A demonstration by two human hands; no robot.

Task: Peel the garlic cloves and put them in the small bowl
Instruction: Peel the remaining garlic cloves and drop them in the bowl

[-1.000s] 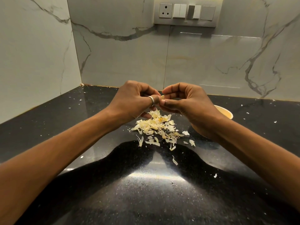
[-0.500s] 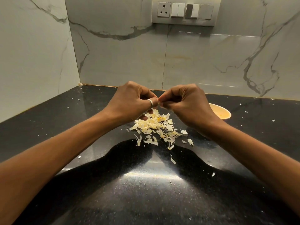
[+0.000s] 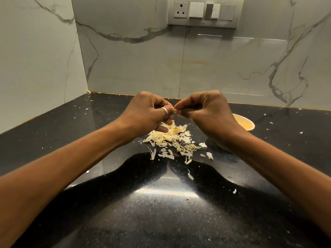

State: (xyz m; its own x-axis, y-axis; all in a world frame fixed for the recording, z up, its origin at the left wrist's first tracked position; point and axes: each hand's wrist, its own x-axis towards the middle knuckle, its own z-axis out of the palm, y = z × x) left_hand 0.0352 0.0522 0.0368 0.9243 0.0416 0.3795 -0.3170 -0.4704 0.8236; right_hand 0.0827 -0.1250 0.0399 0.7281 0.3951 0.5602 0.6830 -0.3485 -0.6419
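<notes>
- Garlic clove: only a small pale-yellow tip shows, held in the air between the two hands; the rest is hidden by fingers.
- Right hand: fingers curled, thumb and forefinger tips pinching the clove.
- Left hand: fingers curled, thumb tip pressed to the clove's other side; ring on the thumb. Underside contact not visible.
- Peel scraps: loose pile on the black countertop directly below the hands; far edge covered by the left fingers. Stray flecks scattered around.
- Small bowl: right of the pile, its left part hidden behind the right wrist; contents unreadable.
- Switch panel on the marble wall: top cut off by the frame.
</notes>
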